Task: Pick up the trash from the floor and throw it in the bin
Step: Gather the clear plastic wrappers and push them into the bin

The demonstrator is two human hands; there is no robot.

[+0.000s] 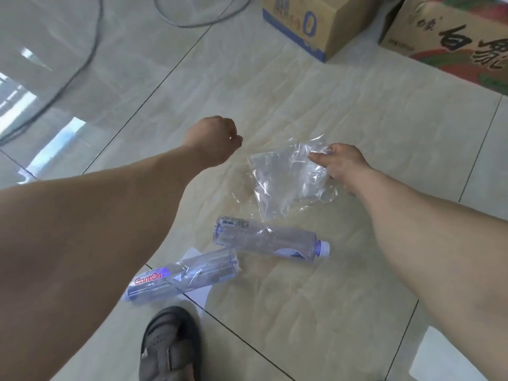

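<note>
- Two empty bottles, one labelled, one capped, are lying on the tiled floor by your shoe.
- Your right hand is pinching a clear plastic bag just beyond them.
- Your left hand is hovering curled, holding nothing.
- Cardboard boxes are standing farther off.

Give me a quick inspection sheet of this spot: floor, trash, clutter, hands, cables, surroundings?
Surface: glossy beige tiled floor with dark grout lines.
Job's things: clear plastic bag; capped bottle lying flat; labelled bottle lying on white paper. No bin in view.
Clutter: nothing seen beyond the trash.
Hands: right hand grips the bag's edge; left hand has curled fingers, apparently holding nothing.
Cables: grey cable trails across the floor at upper left; a loop lies at top.
Surroundings: two cardboard boxes at upper right; a dark shoe at the bottom.
</note>
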